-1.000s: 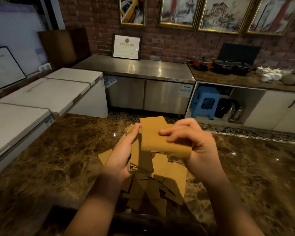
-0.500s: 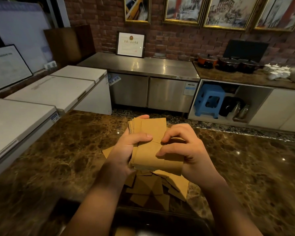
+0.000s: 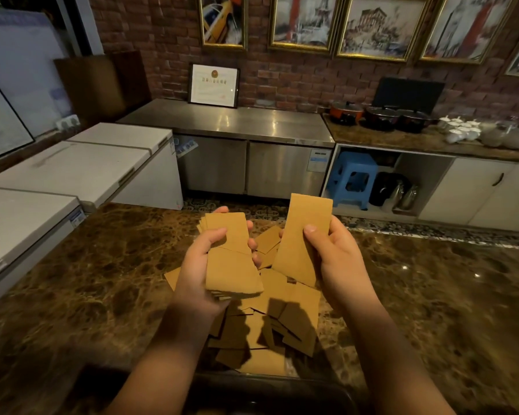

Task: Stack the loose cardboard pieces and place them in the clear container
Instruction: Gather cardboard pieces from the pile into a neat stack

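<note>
My left hand [image 3: 197, 271] grips a stack of brown cardboard pieces [image 3: 231, 262], held upright over the counter. My right hand [image 3: 333, 253] pinches a single cardboard piece [image 3: 304, 235] by its lower half, a hand's width to the right of the stack and tilted slightly. Beneath both hands lies a loose pile of cardboard pieces [image 3: 270, 330] on the brown marble counter [image 3: 102, 280]. The clear container's rim [image 3: 270, 381] shows dimly at the near edge, between my forearms, partly hidden by them.
White chest freezers [image 3: 72, 169] stand to the left beyond the counter's edge. A steel cabinet [image 3: 246, 145] and a shelf with pots [image 3: 381, 115] line the brick back wall. A blue stool [image 3: 352, 178] sits under the right counter.
My right hand has pulled away from the stack to the right, taking one cardboard piece with it. The left hand keeps the stack, now a little higher and more upright.
</note>
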Demonstrator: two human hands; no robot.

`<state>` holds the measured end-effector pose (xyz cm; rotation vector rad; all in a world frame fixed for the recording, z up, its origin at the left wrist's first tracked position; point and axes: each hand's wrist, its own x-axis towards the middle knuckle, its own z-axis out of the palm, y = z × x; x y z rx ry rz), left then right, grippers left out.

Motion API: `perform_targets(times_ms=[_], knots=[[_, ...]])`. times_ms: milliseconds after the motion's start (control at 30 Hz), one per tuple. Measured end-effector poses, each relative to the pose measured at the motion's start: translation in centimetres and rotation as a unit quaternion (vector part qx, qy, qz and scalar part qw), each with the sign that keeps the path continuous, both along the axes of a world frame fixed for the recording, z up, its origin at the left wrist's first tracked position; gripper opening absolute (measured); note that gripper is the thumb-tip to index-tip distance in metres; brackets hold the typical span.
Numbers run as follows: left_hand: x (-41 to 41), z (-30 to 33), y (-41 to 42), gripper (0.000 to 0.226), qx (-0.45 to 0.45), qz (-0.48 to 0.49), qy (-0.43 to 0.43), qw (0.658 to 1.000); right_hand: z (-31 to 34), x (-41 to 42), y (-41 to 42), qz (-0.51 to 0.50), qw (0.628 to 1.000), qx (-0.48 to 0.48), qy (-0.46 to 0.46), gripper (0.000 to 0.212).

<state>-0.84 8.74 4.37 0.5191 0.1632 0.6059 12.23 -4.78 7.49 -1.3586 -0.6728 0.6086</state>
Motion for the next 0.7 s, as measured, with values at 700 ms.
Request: perform_targets(times_ms=[700], knots=[[0.1,-0.5,-0.3,0.054,0.032,-0.064,0.066,0.995,-2.4,-2.2,1.4,0.178,0.959,-0.078,-0.208,0.058]])
